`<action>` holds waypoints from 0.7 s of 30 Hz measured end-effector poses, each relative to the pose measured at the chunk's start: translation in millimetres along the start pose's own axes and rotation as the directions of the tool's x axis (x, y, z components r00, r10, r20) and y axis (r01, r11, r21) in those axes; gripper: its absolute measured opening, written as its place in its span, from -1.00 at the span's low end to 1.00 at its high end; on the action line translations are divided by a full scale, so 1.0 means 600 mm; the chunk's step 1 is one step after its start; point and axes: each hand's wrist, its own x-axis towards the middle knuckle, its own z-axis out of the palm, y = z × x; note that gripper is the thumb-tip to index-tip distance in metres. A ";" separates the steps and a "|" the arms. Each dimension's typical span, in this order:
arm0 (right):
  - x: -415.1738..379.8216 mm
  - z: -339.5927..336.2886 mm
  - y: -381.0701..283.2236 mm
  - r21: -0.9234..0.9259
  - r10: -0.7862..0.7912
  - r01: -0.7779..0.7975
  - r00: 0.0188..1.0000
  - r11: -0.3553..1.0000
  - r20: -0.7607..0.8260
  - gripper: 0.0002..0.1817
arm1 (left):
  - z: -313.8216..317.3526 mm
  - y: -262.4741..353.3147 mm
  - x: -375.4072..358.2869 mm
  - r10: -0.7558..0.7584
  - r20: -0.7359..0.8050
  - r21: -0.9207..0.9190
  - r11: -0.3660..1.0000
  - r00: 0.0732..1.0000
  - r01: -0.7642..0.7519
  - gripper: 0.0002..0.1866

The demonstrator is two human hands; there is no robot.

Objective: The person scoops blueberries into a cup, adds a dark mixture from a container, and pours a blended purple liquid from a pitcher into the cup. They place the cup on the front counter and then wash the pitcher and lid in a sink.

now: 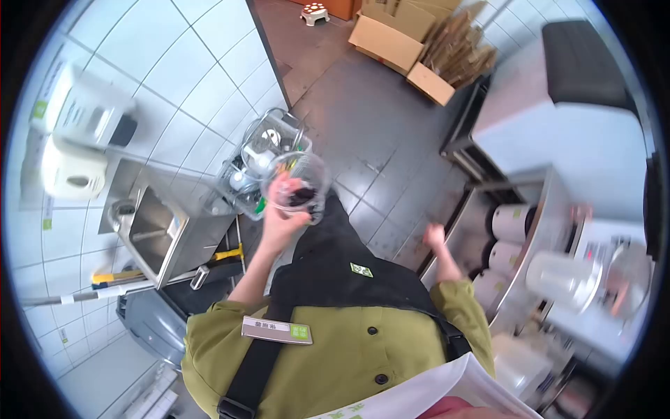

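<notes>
My left hand [281, 222] is closed around a clear plastic tub [317, 171], held out in front of my body. Inside or behind its transparent wall shows a small dark patch, too blurred to name. Just beyond the tub stands a wire rack [262, 133] with white and green items in it, partly hidden by the tub. My right hand [434, 236] hangs out to the side with its fingers curled in, and I see nothing in it. It is nearest to a metal shelf unit [481, 223] but looks apart from it.
A small metal sink [157, 223] is on the left tiled wall below a soap dispenser [73, 167]. A grey bin [150, 328] stands lower left. Open cardboard boxes [391, 42] sit ahead on the dark tiled floor [363, 119]. White rolls or canisters [513, 222] fill the right shelf.
</notes>
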 end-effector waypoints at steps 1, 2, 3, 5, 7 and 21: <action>0.186 0.009 -0.010 -0.314 -0.323 0.257 0.929 0.914 -0.180 -0.69 | -0.020 -0.007 0.058 0.020 -0.109 -0.006 1.000 0.994 -0.021 -0.08; 0.284 -0.035 -0.153 -0.337 -0.357 0.324 0.933 0.884 -0.039 -0.75 | -0.027 -0.009 0.123 0.027 -0.163 0.022 0.999 0.986 -0.023 -0.09; 0.319 -0.059 -0.325 -0.060 -0.249 0.245 0.966 0.968 -0.070 -0.79 | -0.041 0.000 0.195 0.044 -0.213 0.061 0.998 0.976 -0.032 -0.10; 0.409 -0.053 -0.550 0.279 -0.216 0.235 0.971 0.931 -0.101 -0.75 | -0.052 0.009 0.347 0.033 -0.200 0.043 0.999 0.979 -0.024 -0.09; 0.491 -0.012 -0.709 0.462 -0.286 0.283 0.956 0.840 -0.067 -0.73 | -0.050 0.018 0.527 0.200 -0.092 0.203 0.963 0.976 -0.178 -0.07; 1.126 0.139 -0.886 -0.608 0.299 0.274 0.677 0.745 0.672 -0.78 | -0.156 0.121 1.410 0.325 -0.318 0.132 0.945 0.891 -0.298 -0.07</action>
